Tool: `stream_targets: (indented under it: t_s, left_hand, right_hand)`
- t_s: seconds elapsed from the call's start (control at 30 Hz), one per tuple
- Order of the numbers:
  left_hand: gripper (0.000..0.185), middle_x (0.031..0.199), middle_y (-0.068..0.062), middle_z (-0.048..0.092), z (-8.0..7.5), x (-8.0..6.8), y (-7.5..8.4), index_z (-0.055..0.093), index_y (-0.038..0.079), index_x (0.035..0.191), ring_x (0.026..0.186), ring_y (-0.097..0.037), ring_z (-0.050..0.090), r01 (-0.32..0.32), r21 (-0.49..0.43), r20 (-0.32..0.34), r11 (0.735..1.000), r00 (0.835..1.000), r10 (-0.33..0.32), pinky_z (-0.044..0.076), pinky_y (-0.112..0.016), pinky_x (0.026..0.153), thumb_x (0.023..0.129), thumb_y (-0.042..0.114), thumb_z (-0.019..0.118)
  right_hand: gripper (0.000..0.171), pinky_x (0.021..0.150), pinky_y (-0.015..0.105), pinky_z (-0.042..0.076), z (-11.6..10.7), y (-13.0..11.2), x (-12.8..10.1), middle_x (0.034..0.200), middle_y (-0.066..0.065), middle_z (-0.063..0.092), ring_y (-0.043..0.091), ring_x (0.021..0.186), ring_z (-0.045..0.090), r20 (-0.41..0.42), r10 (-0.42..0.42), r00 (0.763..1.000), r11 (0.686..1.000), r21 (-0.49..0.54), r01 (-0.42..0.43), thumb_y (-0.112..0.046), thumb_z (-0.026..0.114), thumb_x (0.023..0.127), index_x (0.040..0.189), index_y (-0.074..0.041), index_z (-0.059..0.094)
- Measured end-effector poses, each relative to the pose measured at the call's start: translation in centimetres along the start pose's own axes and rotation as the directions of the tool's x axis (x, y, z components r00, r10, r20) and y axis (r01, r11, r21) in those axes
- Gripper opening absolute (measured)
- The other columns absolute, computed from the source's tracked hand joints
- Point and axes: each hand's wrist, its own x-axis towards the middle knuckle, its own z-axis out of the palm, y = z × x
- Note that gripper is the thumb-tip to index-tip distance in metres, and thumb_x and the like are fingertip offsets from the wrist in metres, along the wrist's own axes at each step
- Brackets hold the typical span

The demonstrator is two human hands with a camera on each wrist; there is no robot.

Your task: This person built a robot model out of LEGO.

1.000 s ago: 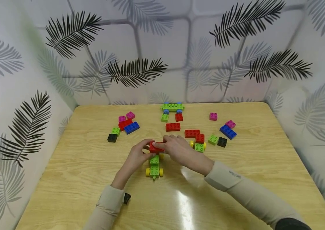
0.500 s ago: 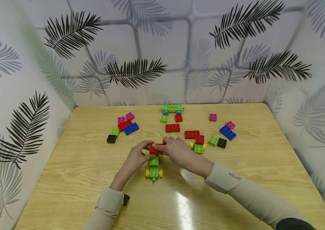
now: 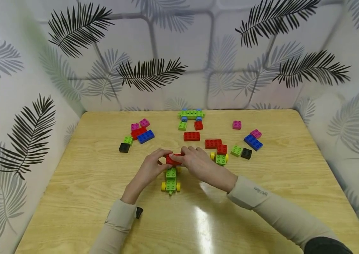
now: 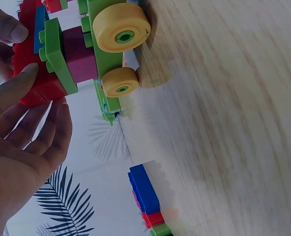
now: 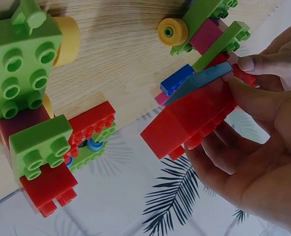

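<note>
Lying on the wooden surface [image 3: 262,197] are toy building bricks, counted as follows.

- Being gripped: one red brick [image 3: 173,159], pinched from both sides by the left hand [image 3: 149,171] and the right hand [image 3: 198,165], fingers of each curled round its ends. It is sitting on the far end of one green wheeled vehicle [image 3: 171,180] with yellow wheels, standing at the middle of the surface; the wrist views are showing a blue piece and a magenta piece under the red one.
- Standing just right of the hands: one second small vehicle [image 3: 220,158], green with yellow wheels, touching a red L-shaped cluster [image 3: 215,144].
- Resting at the far edge: one long green chassis with blue wheels [image 3: 191,114]; before it, one green, one small red and one long red brick [image 3: 191,136].
- Left group: two magenta, one red, one blue brick [image 3: 145,136], one green, one black.
- Right group: two magenta, one blue, one green, one black brick [image 3: 246,153].

No containers are in view.
</note>
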Motion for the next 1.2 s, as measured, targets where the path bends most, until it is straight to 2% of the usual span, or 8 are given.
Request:
stream_targets:
  t_s: [0.27,0.43,0.6,0.7,0.8,0.93,1.03,1.2]
  left_hand:
    - [0.039,0.116,-0.006,0.063,0.3,-0.3,-0.3,0.062,0.008,0.122,0.104,-0.027,0.059,-0.05,0.06,-0.02,0.997,0.998,0.052,0.054,-0.04,0.081,0.084,0.007,0.073]
    - [0.038,0.113,-0.006,0.064,0.7,-0.9,-0.7,0.063,0.008,0.12,0.1,-0.029,0.06,-0.092,0.057,-0.046,0.994,0.994,0.095,0.054,-0.039,0.076,0.083,0.006,0.073]
    - [0.039,0.113,-0.006,0.064,1.1,-1.0,-0.8,0.063,0.008,0.12,0.097,-0.025,0.061,-0.117,0.073,-0.064,0.99,0.99,0.122,0.053,-0.035,0.073,0.083,0.007,0.074]
    - [0.039,0.115,-0.006,0.064,1.0,-0.9,-0.7,0.063,0.008,0.121,0.097,-0.023,0.06,-0.105,0.084,-0.076,0.991,0.991,0.111,0.053,-0.035,0.073,0.084,0.009,0.074]
    - [0.038,0.116,-0.007,0.064,0.8,-0.8,-0.5,0.063,0.008,0.121,0.097,-0.024,0.06,-0.088,0.089,-0.079,0.992,0.992,0.095,0.052,-0.034,0.073,0.084,0.01,0.074]
    - [0.038,0.116,-0.006,0.064,0.7,-0.7,-0.5,0.063,0.009,0.122,0.098,-0.027,0.06,-0.063,0.073,-0.077,0.995,0.995,0.068,0.051,-0.031,0.072,0.085,0.012,0.073]
    - [0.038,0.116,-0.006,0.064,0.6,-0.6,-0.5,0.063,0.009,0.122,0.1,-0.029,0.059,-0.05,0.065,-0.081,0.997,0.995,0.056,0.05,-0.03,0.072,0.085,0.012,0.073]
    - [0.039,0.115,-0.006,0.063,0.8,-0.4,-0.5,0.062,0.007,0.122,0.101,-0.03,0.059,-0.046,0.053,-0.094,0.998,0.994,0.051,0.051,-0.032,0.073,0.085,0.009,0.074]
  right_hand:
    - [0.049,0.067,0.032,0.051,1.0,0.2,-0.2,0.104,0.006,0.06,0.021,0.082,0.057,-0.051,-0.021,0.998,1.0,0.005,0.021,-0.011,0.063,0.093,0.137,-0.031,0.055]
    - [0.044,0.075,0.036,0.052,1.9,0.5,-1.2,0.108,0.006,0.063,0.022,0.092,0.061,-0.176,-0.057,0.983,0.994,0.083,0.072,-0.022,0.068,0.091,0.134,-0.024,0.059]
    - [0.033,0.082,0.041,0.052,2.5,3.1,-2.9,0.114,0.01,0.063,0.025,0.099,0.062,-0.419,0.014,0.908,0.96,0.261,0.106,-0.019,0.065,0.093,0.125,-0.011,0.064]
    - [0.03,0.083,0.044,0.051,3.0,5.7,-4.1,0.116,0.013,0.062,0.029,0.101,0.06,-0.503,0.126,0.855,0.951,0.305,0.04,-0.012,0.063,0.094,0.124,-0.006,0.064]
    - [0.034,0.084,0.048,0.05,3.8,7.9,-5.5,0.12,0.017,0.06,0.034,0.106,0.058,-0.47,0.26,0.844,0.928,0.364,-0.083,-0.01,0.062,0.094,0.127,-0.004,0.061]
    - [0.04,0.087,0.052,0.049,4.8,9.1,-7.2,0.128,0.02,0.056,0.038,0.112,0.055,-0.326,0.365,0.872,0.875,0.44,-0.202,-0.015,0.061,0.095,0.134,-0.004,0.056]
    - [0.043,0.087,0.051,0.05,5.5,9.3,-7.7,0.129,0.019,0.055,0.037,0.112,0.056,-0.277,0.377,0.884,0.857,0.467,-0.219,-0.013,0.063,0.094,0.135,-0.005,0.054]
    - [0.043,0.084,0.046,0.052,6.0,8.8,-7.7,0.124,0.014,0.058,0.031,0.107,0.059,-0.305,0.346,0.887,0.865,0.471,-0.175,-0.009,0.066,0.091,0.133,-0.007,0.056]
